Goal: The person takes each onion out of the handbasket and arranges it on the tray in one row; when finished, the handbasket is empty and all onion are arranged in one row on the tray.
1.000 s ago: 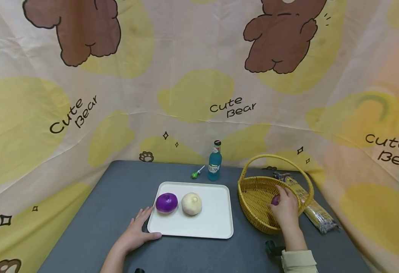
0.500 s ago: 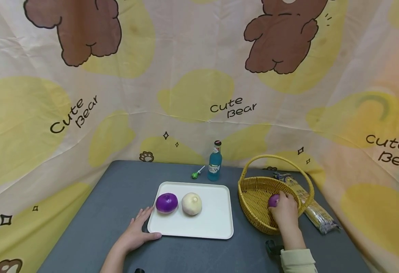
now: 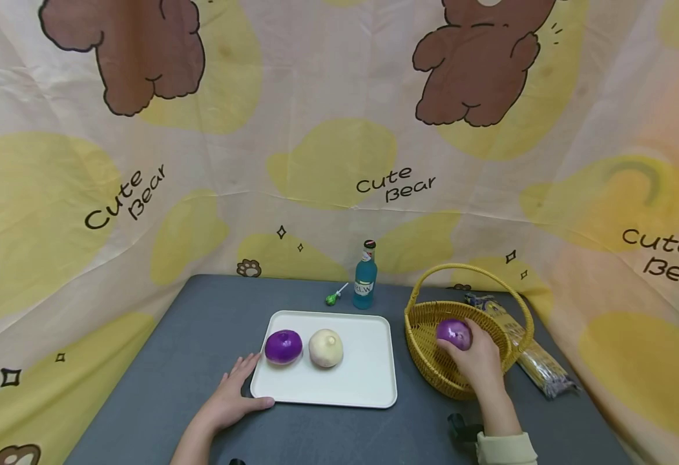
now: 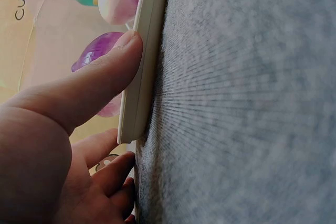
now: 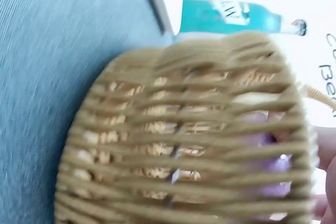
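Note:
In the head view my right hand (image 3: 480, 355) grips a purple onion (image 3: 453, 334) between thumb and fingers, inside the yellow wicker basket (image 3: 432, 361). The right wrist view shows that onion (image 5: 270, 169) partly through the weave. My left hand (image 3: 231, 394) spreads at the near left corner of the white tray (image 3: 362, 374). Its thumb (image 4: 107, 72) lies straight against the tray's front rim, with the fingers by the left side. On the tray sit a deep purple onion (image 3: 283, 347) and a white onion (image 3: 325, 349), side by side.
A blue bottle (image 3: 365, 278) stands behind the tray, with a green lollipop (image 3: 334, 295) lying to its left. A long clear packet (image 3: 543, 365) lies right of the basket, whose handle (image 3: 473, 265) arches upward. A patterned cloth (image 3: 327, 161) hangs behind the grey table (image 3: 199, 316).
The right hand has lifted the purple onion from the right side of the basket and shifted left with it, so more of the onion shows. The left hand has stayed at the tray.

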Demonstrator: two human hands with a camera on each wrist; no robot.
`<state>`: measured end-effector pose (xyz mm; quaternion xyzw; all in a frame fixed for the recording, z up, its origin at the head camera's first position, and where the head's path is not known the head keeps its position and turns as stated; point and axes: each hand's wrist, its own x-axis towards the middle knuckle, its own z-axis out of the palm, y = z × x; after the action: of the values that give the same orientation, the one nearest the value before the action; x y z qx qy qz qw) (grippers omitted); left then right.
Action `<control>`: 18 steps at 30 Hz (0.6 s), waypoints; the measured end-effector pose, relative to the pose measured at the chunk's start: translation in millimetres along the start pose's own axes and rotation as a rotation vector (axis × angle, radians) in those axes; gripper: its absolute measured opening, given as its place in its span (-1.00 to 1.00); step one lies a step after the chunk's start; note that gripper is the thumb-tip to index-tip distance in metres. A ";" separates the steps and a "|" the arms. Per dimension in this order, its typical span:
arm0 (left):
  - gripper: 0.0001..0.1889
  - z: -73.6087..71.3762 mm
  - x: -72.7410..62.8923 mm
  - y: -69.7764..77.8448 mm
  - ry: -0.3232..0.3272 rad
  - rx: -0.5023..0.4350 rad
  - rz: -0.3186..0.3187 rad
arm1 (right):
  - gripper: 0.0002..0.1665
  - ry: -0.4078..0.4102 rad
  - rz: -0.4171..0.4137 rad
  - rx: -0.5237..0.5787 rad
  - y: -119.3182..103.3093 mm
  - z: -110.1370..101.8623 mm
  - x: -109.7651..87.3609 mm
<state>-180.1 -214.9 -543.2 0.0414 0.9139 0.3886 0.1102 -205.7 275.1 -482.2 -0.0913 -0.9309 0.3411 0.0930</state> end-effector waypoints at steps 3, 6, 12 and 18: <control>0.15 0.2 0.7 0.0 -0.001 0.000 0.001 | 0.09 0.002 -0.010 0.023 -4.9 -0.9 -2.9; 0.15 0.7 0.8 -0.9 0.000 -0.001 0.003 | 0.09 0.020 -0.035 0.039 -11.7 -1.9 -6.1; 0.16 1.3 1.1 -2.6 0.000 -0.007 -0.001 | 0.07 0.025 -0.048 0.106 -27.3 -1.9 -12.0; 0.15 1.8 2.0 -1.9 0.001 0.004 -0.005 | 0.10 0.013 -0.052 0.158 -37.8 2.9 -14.4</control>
<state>-181.6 -214.6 -546.2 0.0394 0.9148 0.3863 0.1108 -196.5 241.6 -461.3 -0.0615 -0.9025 0.4105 0.1146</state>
